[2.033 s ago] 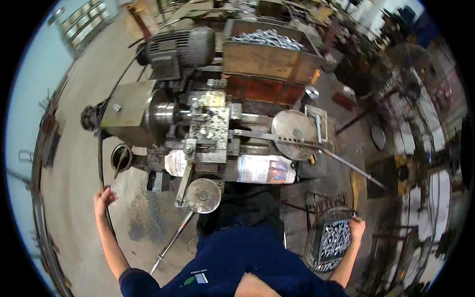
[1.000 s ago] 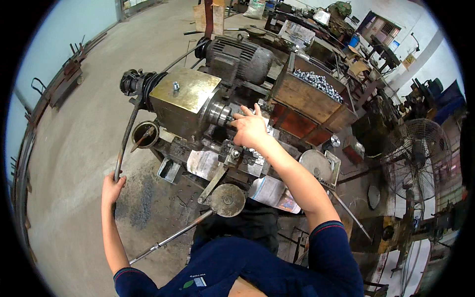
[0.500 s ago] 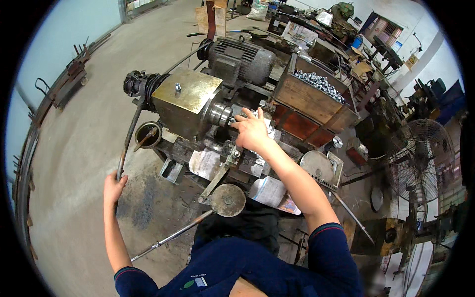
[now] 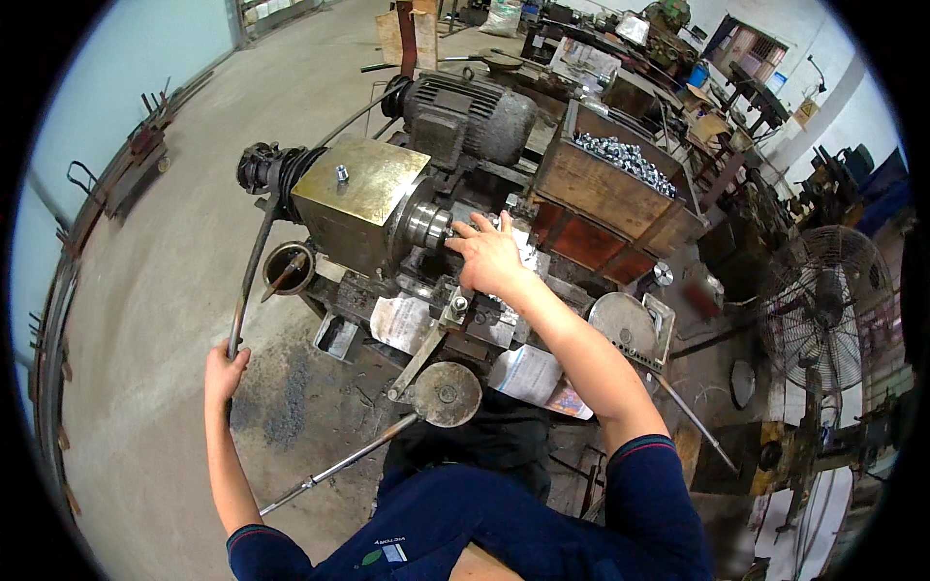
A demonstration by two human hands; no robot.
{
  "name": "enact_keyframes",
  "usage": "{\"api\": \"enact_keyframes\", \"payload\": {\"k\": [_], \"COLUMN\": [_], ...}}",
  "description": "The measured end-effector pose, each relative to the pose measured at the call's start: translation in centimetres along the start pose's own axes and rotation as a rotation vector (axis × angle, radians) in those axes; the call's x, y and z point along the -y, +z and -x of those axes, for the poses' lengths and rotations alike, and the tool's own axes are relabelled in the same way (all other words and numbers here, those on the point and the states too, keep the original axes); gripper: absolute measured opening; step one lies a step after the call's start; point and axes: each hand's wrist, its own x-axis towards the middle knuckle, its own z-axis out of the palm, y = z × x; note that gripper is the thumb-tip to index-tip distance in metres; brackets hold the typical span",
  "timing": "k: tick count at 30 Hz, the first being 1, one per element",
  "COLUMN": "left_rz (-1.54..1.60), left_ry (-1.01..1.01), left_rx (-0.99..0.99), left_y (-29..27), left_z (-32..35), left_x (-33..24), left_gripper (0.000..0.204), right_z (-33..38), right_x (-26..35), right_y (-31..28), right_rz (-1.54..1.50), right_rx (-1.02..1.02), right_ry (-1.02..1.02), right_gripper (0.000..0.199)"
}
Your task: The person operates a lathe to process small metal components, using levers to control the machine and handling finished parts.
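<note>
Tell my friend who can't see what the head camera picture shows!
A person's right hand reaches to the chuck of a small lathe, while the left hand grips a long lever. A wooden box of metal parts sits behind; a fan stands at right.

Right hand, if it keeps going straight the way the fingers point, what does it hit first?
The right hand points left, fingertips already at or almost on the shiny round chuck of the machine. That would be first contact, with the brass-coloured housing right behind it. Whether the fingers touch the chuck cannot be told from this one view.
</note>
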Motion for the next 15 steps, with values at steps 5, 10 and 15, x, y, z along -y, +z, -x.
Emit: {"api": "enact_keyframes", "payload": {"k": [5, 10, 15], "left_rz": [-0.462, -0.358, -0.578], "left_ry": [0.052, 0.055, 0.084], "left_rx": [-0.075, -0.085, -0.104], "left_y": [-0.2, -0.5, -0.5], "left_z": [1.4, 2.8, 0.3], "left_x": [-2.0, -3.8, 0.4], "left_gripper": [0.036, 0.037, 0.031], "right_z": [-0.5, -2.2, -2.9], "right_x": [0.8, 2.7, 2.0], "right_y": [-1.2, -3.8, -2.5], "right_rz": [0.083, 0.264, 0.16], "right_rx": [0.064, 0.289, 0.12], "right_ry": [0.017, 0.061, 0.04], "right_gripper": [0.044, 0.04, 0.033]}}
